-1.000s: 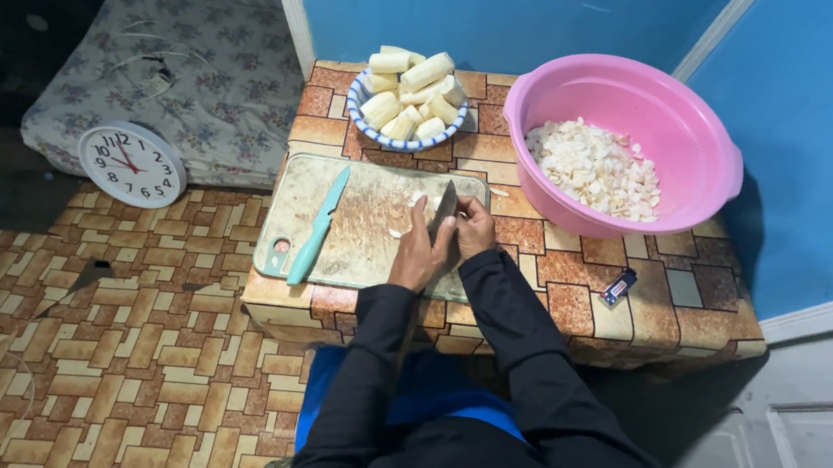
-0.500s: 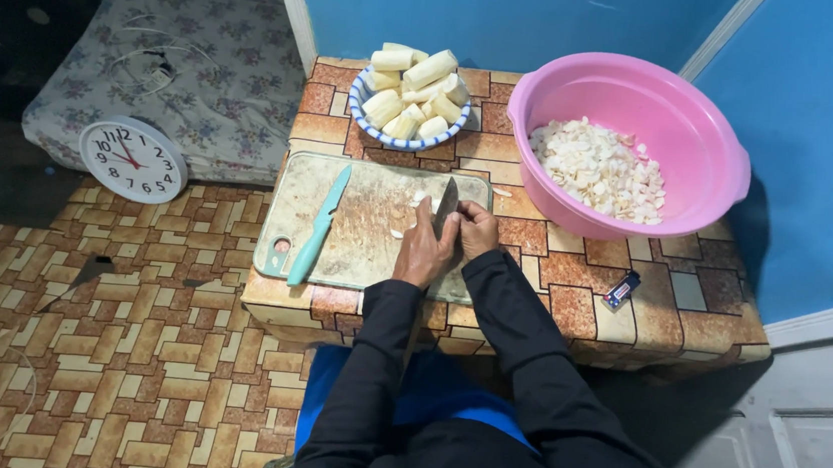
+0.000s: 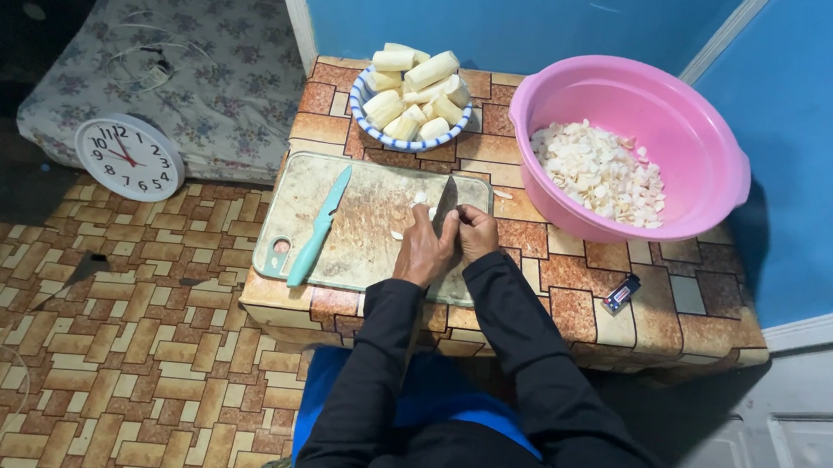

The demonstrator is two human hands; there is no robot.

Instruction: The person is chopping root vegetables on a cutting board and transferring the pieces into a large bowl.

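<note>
Your right hand (image 3: 478,234) is gripping the knife (image 3: 444,204), blade pointing away from you. Your left hand (image 3: 425,250) is clenching a pale piece just left of it on the board (image 3: 357,221).

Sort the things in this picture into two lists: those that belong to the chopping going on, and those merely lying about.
In use: left hand; right hand; dark knife; cutting board; pale pieces on the board; patterned bowl of peeled chunks; pink basin of chopped bits.

Lying about: teal knife; wall clock; small lighter-like object; flowered cushion.
</note>
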